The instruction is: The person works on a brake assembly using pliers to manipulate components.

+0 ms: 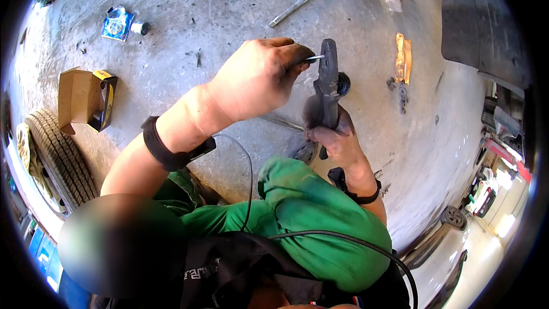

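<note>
In the head view, the left hand pinches a thin metal pin between its fingertips, at the upper end of a dark metal part. The right hand is clamped around that part's lower end, holding it upright above the concrete floor. An open cardboard box stands at left, near a tyre.

Box on the floor, tyre behind, bar (farther ahead) to the right.
</note>
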The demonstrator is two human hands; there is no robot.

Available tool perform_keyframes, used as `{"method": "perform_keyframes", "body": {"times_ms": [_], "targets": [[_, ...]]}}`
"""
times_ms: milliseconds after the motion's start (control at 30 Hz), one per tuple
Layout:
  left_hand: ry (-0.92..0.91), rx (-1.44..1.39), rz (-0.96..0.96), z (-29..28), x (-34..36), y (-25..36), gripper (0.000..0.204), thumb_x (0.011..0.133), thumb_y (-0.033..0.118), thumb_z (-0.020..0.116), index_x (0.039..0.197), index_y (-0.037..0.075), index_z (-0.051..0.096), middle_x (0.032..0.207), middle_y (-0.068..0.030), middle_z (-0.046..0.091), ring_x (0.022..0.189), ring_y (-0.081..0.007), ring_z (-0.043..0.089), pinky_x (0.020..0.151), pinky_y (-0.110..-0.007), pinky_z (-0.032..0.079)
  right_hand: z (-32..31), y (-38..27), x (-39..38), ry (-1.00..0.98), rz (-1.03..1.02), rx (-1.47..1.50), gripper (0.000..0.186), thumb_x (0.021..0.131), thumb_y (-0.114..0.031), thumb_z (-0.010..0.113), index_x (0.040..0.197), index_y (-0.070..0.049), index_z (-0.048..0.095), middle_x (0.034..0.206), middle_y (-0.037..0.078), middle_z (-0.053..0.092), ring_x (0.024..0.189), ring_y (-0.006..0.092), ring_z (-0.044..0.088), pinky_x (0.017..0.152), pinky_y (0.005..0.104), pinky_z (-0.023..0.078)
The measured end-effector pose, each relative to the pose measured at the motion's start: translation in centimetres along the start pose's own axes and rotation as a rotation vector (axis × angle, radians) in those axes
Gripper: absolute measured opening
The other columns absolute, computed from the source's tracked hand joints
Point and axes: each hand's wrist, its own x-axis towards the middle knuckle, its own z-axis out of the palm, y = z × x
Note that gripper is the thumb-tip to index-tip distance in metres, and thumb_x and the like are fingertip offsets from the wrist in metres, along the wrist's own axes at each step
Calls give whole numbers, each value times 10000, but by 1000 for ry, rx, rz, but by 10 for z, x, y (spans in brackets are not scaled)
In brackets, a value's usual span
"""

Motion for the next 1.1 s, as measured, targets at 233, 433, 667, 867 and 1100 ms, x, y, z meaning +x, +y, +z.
{"method": "perform_keyframes", "body": {"times_ms": [233,433,667,867,1100], "targets": [[78,115,52,1,-1,1,183,851,-22,655,1031,11,665,820,-153,608,719,-361,630,606,-403,507,-4,-12,1,-29,483,376,131,638,-12,678,692,25,564,907,150,590,767,311,592,651,399,498],[-7,-14,-57,-11,5,8,191,834,111,734,961,-7,653,800,-128,583,655,-275,574,593,-369,468,-1,-4,-3,-47,193,52,122,658,18,640,723,14,537,863,141,560,725,312,562,610,401,472],[-283,-157,-427,-13,10,13,403,836,365,790,901,-4,643,678,-47,499,626,-129,427,566,-332,388,7,7,3,-9,143,47,131,692,35,605,784,7,516,821,133,512,692,311,524,593,404,445],[-246,-62,-487,-9,6,11,414,816,392,796,834,2,657,603,-76,518,561,-162,457,554,-347,407,21,13,8,107,68,-71,125,752,9,571,869,-3,529,768,123,517,649,300,521,610,392,457],[-178,33,-300,-3,-1,5,456,804,408,788,743,-2,598,597,-124,527,545,-303,507,534,-394,424,22,23,5,129,44,-221,138,760,-19,575,891,-4,536,750,131,549,644,301,552,613,392,466]]}}
